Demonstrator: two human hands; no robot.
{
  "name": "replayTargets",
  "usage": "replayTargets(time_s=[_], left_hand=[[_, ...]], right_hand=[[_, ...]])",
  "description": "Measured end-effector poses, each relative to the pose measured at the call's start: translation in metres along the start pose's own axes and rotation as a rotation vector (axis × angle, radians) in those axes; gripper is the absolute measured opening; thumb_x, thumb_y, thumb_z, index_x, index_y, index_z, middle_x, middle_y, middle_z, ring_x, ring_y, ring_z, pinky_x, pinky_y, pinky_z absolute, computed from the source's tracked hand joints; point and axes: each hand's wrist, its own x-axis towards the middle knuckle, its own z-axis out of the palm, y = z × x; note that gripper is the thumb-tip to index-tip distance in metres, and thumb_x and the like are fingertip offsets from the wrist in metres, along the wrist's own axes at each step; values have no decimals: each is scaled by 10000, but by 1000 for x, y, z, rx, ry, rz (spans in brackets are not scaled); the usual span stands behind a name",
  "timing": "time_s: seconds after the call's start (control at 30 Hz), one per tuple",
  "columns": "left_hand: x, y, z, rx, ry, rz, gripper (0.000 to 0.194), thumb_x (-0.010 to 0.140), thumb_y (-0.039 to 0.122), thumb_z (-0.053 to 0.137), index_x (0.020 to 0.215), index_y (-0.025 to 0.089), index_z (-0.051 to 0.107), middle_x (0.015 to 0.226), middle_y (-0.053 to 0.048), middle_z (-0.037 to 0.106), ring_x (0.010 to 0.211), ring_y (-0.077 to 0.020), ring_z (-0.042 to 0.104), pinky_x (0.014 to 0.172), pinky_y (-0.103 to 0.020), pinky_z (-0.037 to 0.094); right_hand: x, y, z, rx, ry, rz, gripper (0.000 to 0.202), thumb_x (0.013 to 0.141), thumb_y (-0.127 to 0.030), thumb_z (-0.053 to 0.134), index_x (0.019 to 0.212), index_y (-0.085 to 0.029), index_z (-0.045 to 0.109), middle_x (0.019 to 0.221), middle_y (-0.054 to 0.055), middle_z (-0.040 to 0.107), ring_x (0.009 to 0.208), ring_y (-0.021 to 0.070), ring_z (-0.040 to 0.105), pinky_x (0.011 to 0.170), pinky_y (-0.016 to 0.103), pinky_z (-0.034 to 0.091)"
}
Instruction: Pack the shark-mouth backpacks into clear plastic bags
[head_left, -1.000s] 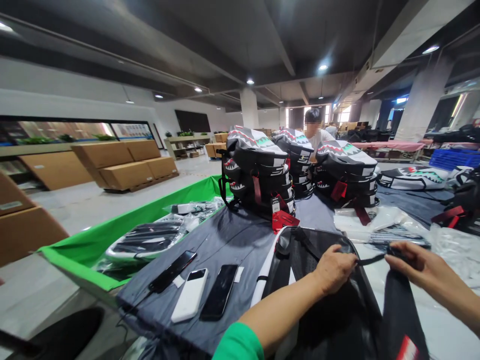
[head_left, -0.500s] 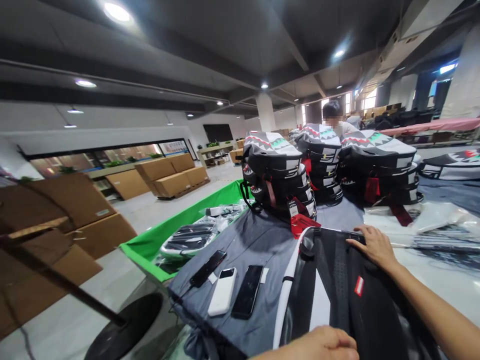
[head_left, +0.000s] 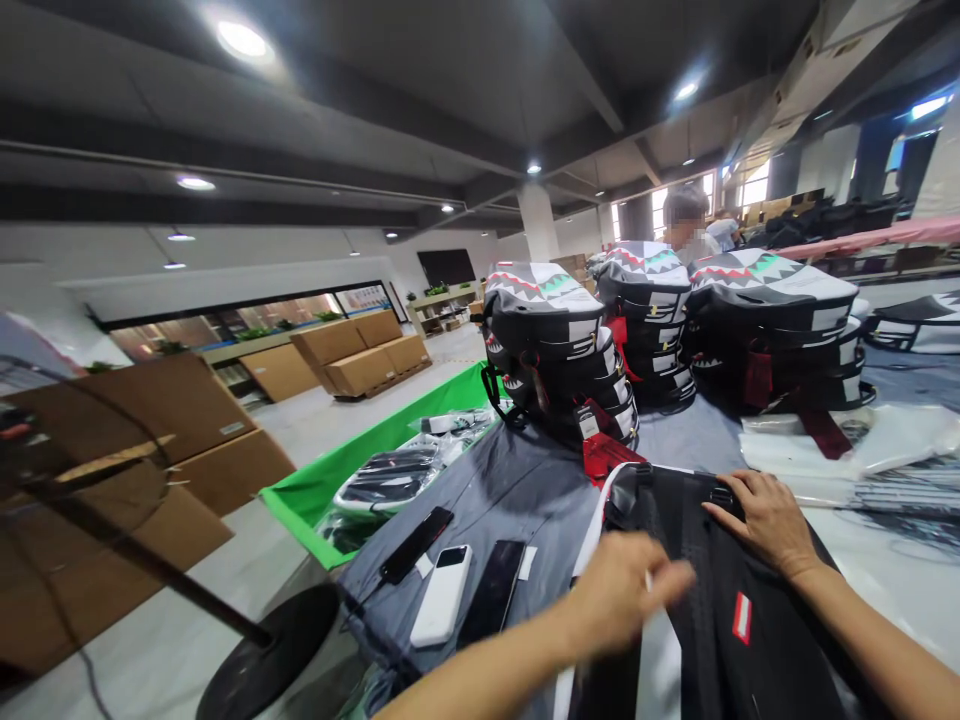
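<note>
We best steady the backpack (head_left: 720, 625) at its one o'clock, right hand (head_left: 769, 525) spread wide; left hand (head_left: 626, 590) blurred, its grip we cannot tell.

I see my left hand (head_left: 626, 590) blurred, fingers curled (too smeared to read its grip); my right hand (head_left: 772, 520) lies palm down, thumb apart from its fingers.

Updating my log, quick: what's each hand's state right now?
Left hand: blurred, partly curled; cannot tell if it holds anything.
Right hand: open, resting on the black backpack.
</note>
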Motion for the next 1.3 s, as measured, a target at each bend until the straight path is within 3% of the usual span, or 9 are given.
replayTargets(time_s=[0.1, 0.23, 0.43, 0.6, 0.8, 0.97, 1.03, 1.17, 1.3], left_hand=[[68, -2, -18, 407, 108, 228, 542, 893, 467, 698, 1323, 155, 590, 1439, -157, 567, 1420, -365, 435, 1186, -521, 352], [119, -15, 5, 602, 70, 400, 444, 873, 371, 737, 1262, 202, 602, 1319, -105, 652, 1306, -286, 559, 1114, -469, 458], [75, -45, 33, 593, 161, 446, 371, 944, 229, 614, 1309, 174, 572, 1266, -131, 641, 1220, -267, 580, 1082, -458, 477], [47, -72, 33, 571, 21, 455, 333, 948, 216, 615, 1281, 226, 616, 1242, -97, 675, 1164, -256, 621, 1053, -449, 498], [99, -93, 47, 537, -120, 359, 251, 923, 251, 680, 1170, 208, 685, 1186, -86, 708, 1161, -237, 634, 1050, -387, 493], [133, -76, 43, 512, -165, 257, 310, 1011, 350, 523, 1214, 188, 692, 1244, -82, 713, 1198, -217, 630, 1083, -356, 472], [120, -62, 47, 503, -157, 240, 468, 1026, 457, 459, 1381, 183, 593, 1414, -116, 620, 1327, -247, 554, 1150, -403, 417], [79, -39, 72, 541, -163, 212, 930, 873, 806, 449, 1596, 246, 279, 1695, -173, 141, 1561, -424, 54, 1205, -706, 114], [72, -35, 89, 594, -237, 66, 878, 887, 808, 404, 1596, 310, 261, 1706, -143, 62, 1560, -403, -80, 1181, -744, 83]], right_hand=[[2, 0, 4, -2, -7, 35, 623, 923, -730, 434, 1045, -172, 682, 960, 150, 668, 891, 307, 600, 768, 413, 438], [2, 4, 3, 136, -7, 77, 640, 874, -804, 442, 950, -200, 641, 876, 105, 664, 831, 286, 621, 741, 402, 448], [-23, -17, -26, 155, -35, -3, 479, 1005, -622, 378, 1034, -206, 613, 944, 107, 669, 852, 270, 640, 777, 406, 489], [-58, -31, -31, 89, -71, -59, 466, 1036, -543, 337, 1055, -174, 620, 961, 132, 674, 873, 283, 643, 809, 424, 519], [-57, -12, 0, 145, -486, 123, 355, 1000, -478, 445, 1120, -213, 648, 1062, 120, 699, 964, 275, 682, 857, 396, 540], [-19, 4, 27, 72, -594, 239, 294, 957, -492, 554, 960, -214, 651, 910, 100, 698, 851, 275, 701, 677, 345, 510], [-13, 3, 32, 43, -603, 272, 302, 969, -501, 541, 976, -215, 637, 930, 93, 694, 886, 268, 700, 678, 329, 495], [-9, -5, 36, -10, -602, 317, 332, 1011, -491, 461, 1043, -205, 626, 986, 100, 684, 934, 261, 687, 685, 320, 481], [3, -8, 25, -22, -609, 264, 223, 988, -373, 520, 1011, -205, 665, 1016, 108, 681, 969, 255, 664, 740, 325, 489]])
